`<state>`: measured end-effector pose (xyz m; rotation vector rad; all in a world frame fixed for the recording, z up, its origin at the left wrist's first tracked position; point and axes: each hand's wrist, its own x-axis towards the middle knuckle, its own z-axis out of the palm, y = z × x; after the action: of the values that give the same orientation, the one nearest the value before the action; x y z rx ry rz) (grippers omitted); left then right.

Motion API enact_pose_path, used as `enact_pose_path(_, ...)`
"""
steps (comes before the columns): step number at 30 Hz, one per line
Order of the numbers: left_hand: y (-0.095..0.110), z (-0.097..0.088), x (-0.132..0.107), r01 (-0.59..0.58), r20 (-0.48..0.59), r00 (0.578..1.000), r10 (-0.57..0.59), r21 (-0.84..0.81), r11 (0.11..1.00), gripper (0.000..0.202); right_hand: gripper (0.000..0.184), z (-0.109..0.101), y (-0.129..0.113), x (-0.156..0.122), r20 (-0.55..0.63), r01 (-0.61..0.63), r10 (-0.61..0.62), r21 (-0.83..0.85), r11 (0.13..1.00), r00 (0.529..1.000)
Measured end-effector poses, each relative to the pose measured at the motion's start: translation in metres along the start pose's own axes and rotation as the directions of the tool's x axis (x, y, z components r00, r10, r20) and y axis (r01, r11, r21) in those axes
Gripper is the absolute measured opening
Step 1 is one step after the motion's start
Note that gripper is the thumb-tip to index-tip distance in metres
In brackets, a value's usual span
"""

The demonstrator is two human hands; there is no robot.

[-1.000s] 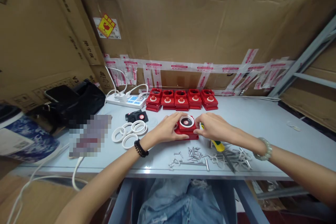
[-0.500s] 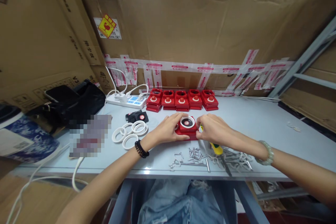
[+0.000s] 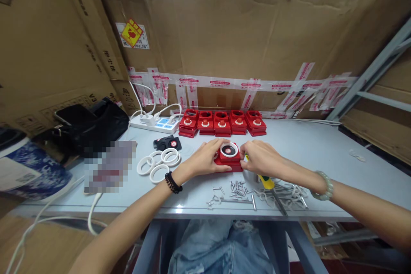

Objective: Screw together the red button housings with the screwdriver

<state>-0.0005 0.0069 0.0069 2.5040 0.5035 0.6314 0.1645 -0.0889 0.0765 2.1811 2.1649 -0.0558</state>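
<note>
A red plastic housing with a white ring around its round black centre sits on the table in front of me. My left hand grips it from the left, thumb along the near side and fingers at the back. At its right side, my right hand has its fingers curled against the housing. A screwdriver with a yellow and black handle runs under that hand, its shaft pointing back toward me. Part of its handle is hidden by the fingers. Loose screws lie just in front of the housing.
Several similar red housings stand in a row by the cardboard. White rings and black parts lie left. A power strip is behind them. Metal rods and white loops lie right, near the table edge.
The screwdriver's shaft has swung slightly to the right beneath my right hand. My left hand and the red housing stay in place.
</note>
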Motion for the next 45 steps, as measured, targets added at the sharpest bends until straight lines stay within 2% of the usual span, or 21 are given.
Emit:
enact_pose_path(6, -0.001, 0.0, 0.0, -0.008, 0.004, 1.0, 0.009, -0.006, 1.0, 0.065, 0.016, -0.014, -0.003, -0.002, -0.048, -0.002, 0.002, 0.011, 1.0, 0.999)
enact_pose_path(11, -0.002, -0.001, 0.0, -0.001, 0.015, 1.0, 0.002, -0.011, 1.0, 0.066, 0.01, -0.016, -0.013, -0.016, 0.164, 0.091, -0.105, 0.093, 0.991, 0.981)
enact_pose_path(13, -0.001, 0.0, -0.001, 0.001, 0.011, 1.0, -0.001, 0.0, 1.0, 0.067, 0.011, -0.012, -0.015, -0.018, 0.177, 0.125, -0.142, 0.102, 0.987, 0.974)
enact_pose_path(16, 0.001, 0.001, -0.001, 0.012, 0.001, 1.0, -0.012, 0.047, 0.999, 0.066, 0.014, -0.012, -0.013, -0.018, 0.07, 0.116, -0.126, 0.122, 0.986, 0.99)
enact_pose_path(21, 0.005, 0.002, -0.002, 0.135, -0.077, 0.99, -0.122, 0.187, 0.973, 0.073, 0.019, -0.036, -0.005, -0.017, -0.13, 0.097, -0.065, 0.262, 0.96, 0.989)
enact_pose_path(25, 0.007, -0.007, -0.005, 0.277, -0.11, 0.96, -0.256, 0.272, 0.921, 0.069, 0.021, -0.052, 0.001, -0.017, -0.263, 0.103, -0.018, 0.316, 0.943, 0.965)
enact_pose_path(28, 0.006, -0.013, -0.008, 0.29, -0.07, 0.957, -0.282, 0.302, 0.908, 0.068, 0.021, -0.057, 0.005, -0.015, -0.332, 0.12, 0.0, 0.342, 0.932, 0.943)
enact_pose_path(30, 0.004, -0.014, -0.009, 0.314, -0.097, 0.949, -0.299, 0.31, 0.897, 0.063, 0.02, -0.057, 0.008, -0.014, -0.364, 0.116, 0.022, 0.352, 0.929, 0.931)
enact_pose_path(34, 0.003, -0.012, -0.007, 0.389, -0.247, 0.913, -0.324, 0.288, 0.875, 0.06, 0.018, -0.056, 0.008, -0.009, -0.484, 0.144, 0.061, 0.374, 0.916, 0.873)
enact_pose_path(38, -0.001, -0.018, -0.006, 0.27, -0.295, 0.934, -0.202, 0.214, 0.939, 0.058, 0.017, -0.052, 0.004, -0.001, -0.566, 0.194, 0.085, 0.415, 0.889, 0.82)
enact_pose_path(40, -0.006, -0.023, -0.007, 0.164, -0.251, 0.963, -0.1, 0.249, 0.955, 0.066, 0.019, -0.049, 0.001, 0.005, -0.631, 0.255, 0.094, 0.439, 0.861, 0.77)
enact_pose_path(42, -0.014, -0.027, -0.007, 0.03, -0.131, 0.991, 0.005, 0.262, 0.965, 0.079, 0.023, -0.045, -0.002, 0.011, -0.709, 0.325, 0.112, 0.45, 0.832, 0.696)
enact_pose_path(45, -0.025, -0.027, -0.007, -0.073, 0.008, 0.997, 0.073, 0.181, 0.981, 0.087, 0.029, -0.038, -0.009, 0.022, -0.787, 0.388, 0.148, 0.446, 0.807, 0.598)
